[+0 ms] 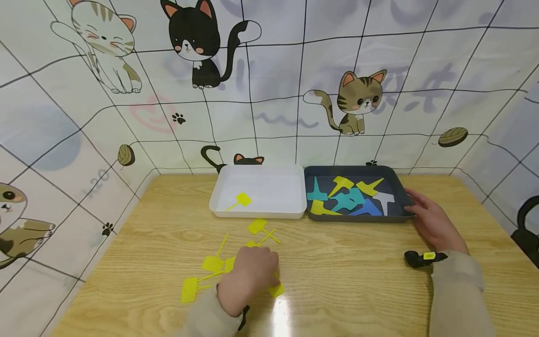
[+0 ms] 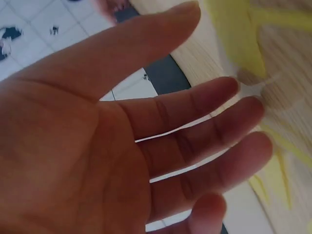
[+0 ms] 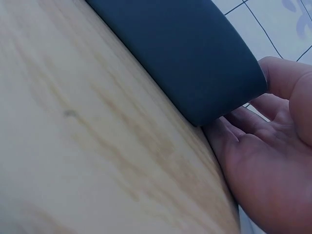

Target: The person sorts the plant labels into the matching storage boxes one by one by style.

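My left hand (image 1: 251, 271) hovers low over several yellow T-shaped plant labels on the wooden table. In the left wrist view its thumb stands apart from the loosely bent fingers (image 2: 214, 165), with nothing between them. Blurred yellow labels (image 2: 239, 39) lie just beyond the fingertips. One label (image 1: 276, 290) shows partly beside this hand; another label (image 1: 190, 289) lies to its left. At the right end of a dark grey tray (image 1: 358, 218), my right hand (image 1: 433, 222) holds the wall, thumb at the rim. The right wrist view shows other fingers (image 3: 253, 117) running behind the tray's corner.
The dark tray contains teal, yellow, blue and white labels. Against its left side stands a white tray (image 1: 261, 175) with one yellow label (image 1: 243, 199) inside. Behind both trays rises a cat-patterned cloth wall (image 1: 273, 117), which also closes off the left and right sides.
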A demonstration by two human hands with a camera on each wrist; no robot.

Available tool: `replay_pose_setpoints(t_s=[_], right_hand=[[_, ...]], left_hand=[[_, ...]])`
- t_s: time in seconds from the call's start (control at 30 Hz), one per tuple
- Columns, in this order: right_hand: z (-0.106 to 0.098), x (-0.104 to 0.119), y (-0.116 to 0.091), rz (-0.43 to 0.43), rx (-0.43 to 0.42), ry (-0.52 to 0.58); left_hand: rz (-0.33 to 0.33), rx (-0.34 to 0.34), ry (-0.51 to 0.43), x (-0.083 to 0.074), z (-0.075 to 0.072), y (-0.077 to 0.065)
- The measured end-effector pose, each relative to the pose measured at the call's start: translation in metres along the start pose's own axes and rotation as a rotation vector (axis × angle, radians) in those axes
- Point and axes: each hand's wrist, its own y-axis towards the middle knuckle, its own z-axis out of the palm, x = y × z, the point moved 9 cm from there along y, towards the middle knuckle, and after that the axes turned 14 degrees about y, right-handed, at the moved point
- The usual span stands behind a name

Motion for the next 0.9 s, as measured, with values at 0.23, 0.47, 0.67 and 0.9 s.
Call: replay_pose_setpoints(t_s=[0.23, 0.47, 0.67, 0.9], right_hand=[[0.0, 0.0, 0.002, 0.007, 0.006, -0.005], [0.0, -0.001, 0.001, 0.038, -0.022, -0.044], [-0.003, -0.001, 0.001, 0.037, -0.042, -0.051], [0.0, -0.001, -0.001, 0.023, -0.003, -0.022]], left_hand=[[-0.059, 0.022, 0.093, -0.015, 0.0, -0.005], [-0.042, -0.035, 0.177, -0.029, -0.005, -0.009], [0.023, -0.037, 0.209, -0.031, -0.003, -0.008], [0.069, -0.058, 0.145, -0.032, -0.004, -0.008]])
